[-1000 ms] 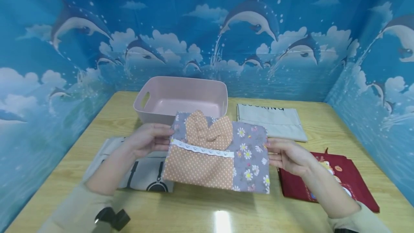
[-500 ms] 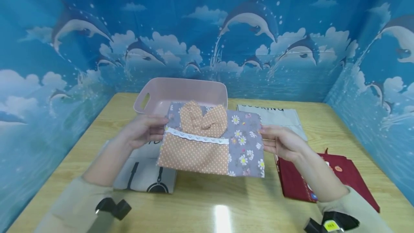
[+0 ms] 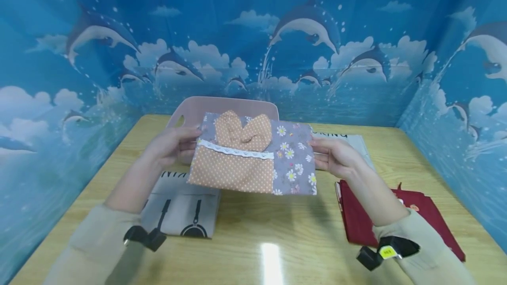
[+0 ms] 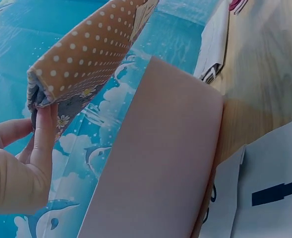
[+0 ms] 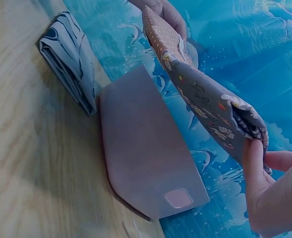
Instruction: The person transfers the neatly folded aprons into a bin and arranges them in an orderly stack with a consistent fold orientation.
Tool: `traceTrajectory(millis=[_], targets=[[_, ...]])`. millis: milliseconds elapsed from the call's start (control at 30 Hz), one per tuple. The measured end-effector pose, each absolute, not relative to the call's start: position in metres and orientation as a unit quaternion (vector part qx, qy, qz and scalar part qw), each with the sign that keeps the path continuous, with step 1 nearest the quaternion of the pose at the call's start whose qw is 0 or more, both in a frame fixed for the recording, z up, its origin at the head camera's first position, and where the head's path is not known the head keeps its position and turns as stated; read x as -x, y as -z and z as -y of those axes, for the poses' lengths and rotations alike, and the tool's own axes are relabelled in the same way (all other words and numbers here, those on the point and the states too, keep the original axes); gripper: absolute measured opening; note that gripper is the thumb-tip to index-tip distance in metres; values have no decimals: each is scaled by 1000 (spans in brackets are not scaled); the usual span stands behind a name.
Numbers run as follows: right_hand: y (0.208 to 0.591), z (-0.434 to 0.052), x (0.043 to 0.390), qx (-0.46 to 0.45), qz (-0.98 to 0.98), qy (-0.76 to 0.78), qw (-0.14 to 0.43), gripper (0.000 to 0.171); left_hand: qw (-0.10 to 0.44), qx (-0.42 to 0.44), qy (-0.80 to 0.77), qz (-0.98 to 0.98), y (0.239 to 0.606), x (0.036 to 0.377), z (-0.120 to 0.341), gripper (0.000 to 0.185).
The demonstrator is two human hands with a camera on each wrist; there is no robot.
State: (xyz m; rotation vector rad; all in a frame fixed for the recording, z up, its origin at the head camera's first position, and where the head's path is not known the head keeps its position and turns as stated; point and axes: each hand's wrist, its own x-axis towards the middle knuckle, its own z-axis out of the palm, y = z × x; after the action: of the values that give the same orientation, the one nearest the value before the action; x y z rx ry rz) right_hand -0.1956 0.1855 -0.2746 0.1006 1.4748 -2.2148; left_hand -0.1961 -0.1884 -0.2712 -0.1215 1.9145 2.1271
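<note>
The folded cloth (image 3: 253, 168) and both hands have moved further from the person and slightly leftward since the earlier head frame; the cloth now covers more of the pink bin (image 3: 237, 102) from that viewpoint. The cloth is held up off the surface (image 3: 317, 258), with its long axis running left to right between the hands and its right end marginally lower in the head view. The left hand (image 3: 172, 144) pinches the left edge, thumb and fingers on opposite sides; the right hand (image 3: 336, 155) pinches the right edge in like manner. Neither is released. The bin lies ahead of the cloth and lower, its own long side running roughly parallel to the cloth's. Both wrist views show the cloth apart from the bin and raised above its rim. The left hand is the nearer to the bin, overlapping its front left part in the head view, while the right hand stands clear to the right. How much of the cloth is over the bin's opening cannot be determined from these views.
</note>
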Motion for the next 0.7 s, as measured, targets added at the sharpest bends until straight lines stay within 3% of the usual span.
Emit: traceTrajectory(millis=[167, 367, 500, 567, 700], targets=[[271, -181, 206, -51, -539, 807, 237, 13, 139, 47, -738, -658, 270, 203, 192, 30], [270, -177, 213, -57, -549, 798, 242, 36, 141, 48, -733, -663, 268, 210, 196, 25], [269, -175, 220, -56, -559, 791, 241, 32, 143, 42, -732, -665, 266, 216, 198, 23], [268, -173, 223, -56, -563, 788, 241, 20, 141, 44, -736, -661, 265, 218, 199, 21], [267, -170, 227, -59, -565, 788, 237, 23, 129, 56, -736, -662, 264, 223, 199, 23]])
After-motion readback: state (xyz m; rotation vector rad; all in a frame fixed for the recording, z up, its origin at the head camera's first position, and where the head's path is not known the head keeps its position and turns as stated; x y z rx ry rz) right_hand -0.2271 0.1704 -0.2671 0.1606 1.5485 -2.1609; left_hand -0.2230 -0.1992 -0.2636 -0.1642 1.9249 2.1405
